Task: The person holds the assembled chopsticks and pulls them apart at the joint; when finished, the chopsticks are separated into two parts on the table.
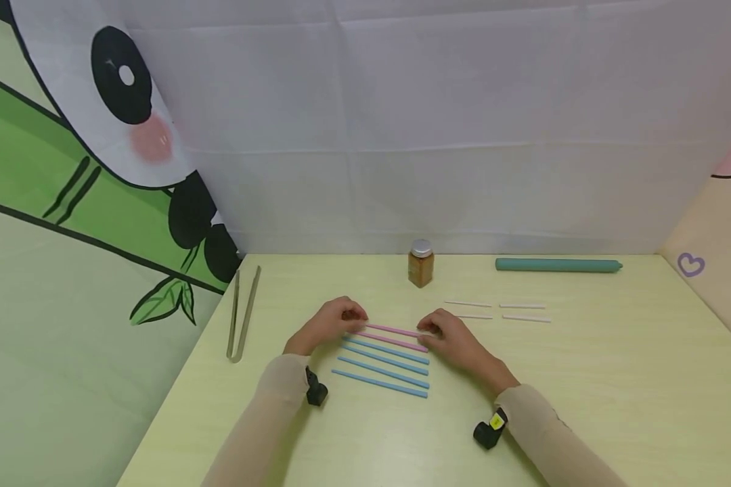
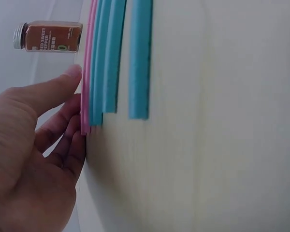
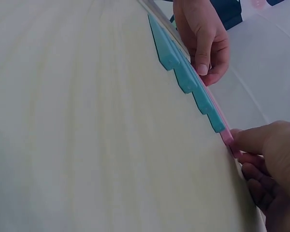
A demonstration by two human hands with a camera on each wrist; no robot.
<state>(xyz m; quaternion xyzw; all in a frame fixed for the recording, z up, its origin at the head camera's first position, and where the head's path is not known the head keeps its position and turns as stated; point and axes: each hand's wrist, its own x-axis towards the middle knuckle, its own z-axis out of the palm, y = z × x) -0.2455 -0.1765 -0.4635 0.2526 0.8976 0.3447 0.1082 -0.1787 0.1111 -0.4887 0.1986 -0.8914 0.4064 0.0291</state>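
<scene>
Two thin pink sticks lie side by side on the table, beyond a row of several blue sticks (image 1: 380, 383). At the left end of the farther pink stick (image 1: 392, 329), my left hand (image 1: 334, 322) holds it by thumb and fingertips. My right hand (image 1: 458, 341) pinches the right end of that stick between thumb and index finger. Just nearer lies the other pink stick (image 1: 392, 342), close to the right thumb. In the right wrist view, the blue sticks' (image 3: 171, 63) near ends form a stepped line.
Behind the sticks stands a spice jar (image 1: 421, 269) labelled red sweet pepper. Several white sticks (image 1: 526, 318) lie right of centre, with a green rod (image 1: 557, 265) along the back edge. Metal tongs (image 1: 248, 314) lie at the left edge. A white cloth (image 1: 438, 135) hangs behind the table.
</scene>
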